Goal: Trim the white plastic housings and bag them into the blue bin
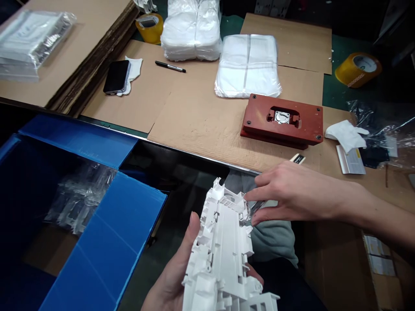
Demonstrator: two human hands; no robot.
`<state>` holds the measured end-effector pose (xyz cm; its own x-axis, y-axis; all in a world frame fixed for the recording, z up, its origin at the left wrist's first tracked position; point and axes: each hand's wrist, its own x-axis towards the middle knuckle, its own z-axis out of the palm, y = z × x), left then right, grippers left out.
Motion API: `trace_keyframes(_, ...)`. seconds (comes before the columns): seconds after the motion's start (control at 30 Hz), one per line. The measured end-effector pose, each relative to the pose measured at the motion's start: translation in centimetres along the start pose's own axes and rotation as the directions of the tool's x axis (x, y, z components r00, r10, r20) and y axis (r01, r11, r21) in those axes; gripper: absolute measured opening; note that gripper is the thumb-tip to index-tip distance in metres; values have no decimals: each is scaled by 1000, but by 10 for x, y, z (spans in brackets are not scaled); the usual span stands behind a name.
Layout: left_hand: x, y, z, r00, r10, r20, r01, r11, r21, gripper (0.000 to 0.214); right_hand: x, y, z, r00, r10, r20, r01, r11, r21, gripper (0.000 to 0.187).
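A long white moulded plastic part (223,246) with many ribs and clips lies in my left hand (171,276), which grips it from below at the bottom middle of the view, thumb along its left edge. My right hand (292,194) reaches in from the right, its fingers pinched at the part's upper right corner on a small thin piece I cannot make out. Both hands hover just in front of the table edge, over my lap.
A red metal fixture block (308,123) with a metal insert sits on the cardboard-covered table (194,116). Behind it are stacks of white bagged items (248,65), a marker (170,66), a phone (116,76) and tape rolls (358,69). An open blue box (103,242) stands at the left.
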<state>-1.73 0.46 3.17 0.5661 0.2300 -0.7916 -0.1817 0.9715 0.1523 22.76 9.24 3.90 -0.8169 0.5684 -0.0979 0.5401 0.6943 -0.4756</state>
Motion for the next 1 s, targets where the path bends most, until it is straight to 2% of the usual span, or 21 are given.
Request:
trace_keyframes(0.1, 2, -2, 4, 996, 57, -70, -57, 998, -2, 115, 0, 2, 12, 981, 186, -47, -167, 948, 272, 28)
trace_keyframes(0.2, 5, -2, 1, 995, 91, -28, -93, 993, -69, 111, 8, -4, 32, 919, 388, -73, -288, 785, 549, 21)
trace_keyframes(0.27, 8, -1, -3, 995, 88, 43, -81, 986, -143, 95, 15, -10, 46, 888, 456, -60, -314, 697, 645, 20)
trace_keyframes(0.33, 9, 0, -7, 992, 81, 97, -59, 975, -214, 79, 21, -15, 56, 878, 475, -59, -316, 667, 674, 18)
trace_keyframes(0.43, 11, -1, -11, 986, 89, 139, -44, 953, -299, 72, 23, -16, 64, 848, 527, -45, -307, 560, 770, 20)
trace_keyframes(0.5, 12, -2, -15, 981, 93, 169, -32, 942, -333, 69, 17, -14, 66, 779, 624, -59, -290, 441, 849, 24)
trace_keyframes(0.57, 15, -2, -20, 971, 116, 210, -38, 939, -342, 68, 8, -10, 70, 664, 742, -89, -275, 353, 894, 29)
trace_keyframes(0.63, 19, 1, -25, 951, 165, 260, -74, 942, -327, 68, -4, -4, 75, 559, 820, -123, -282, 327, 902, 34)
trace_keyframes(0.7, 22, 5, -28, 927, 214, 308, -119, 946, -301, 70, -16, 0, 81, 490, 857, -159, -303, 338, 891, 37)
trace_keyframes(0.83, 23, 11, -28, 880, 276, 388, -172, 944, -281, 68, -35, 4, 87, 419, 884, -206, -366, 373, 853, 38)
trace_keyframes(1.0, 24, 11, -25, 845, 289, 449, -179, 945, -272, 71, -55, 6, 89, 376, 897, -232, -487, 404, 774, 49)
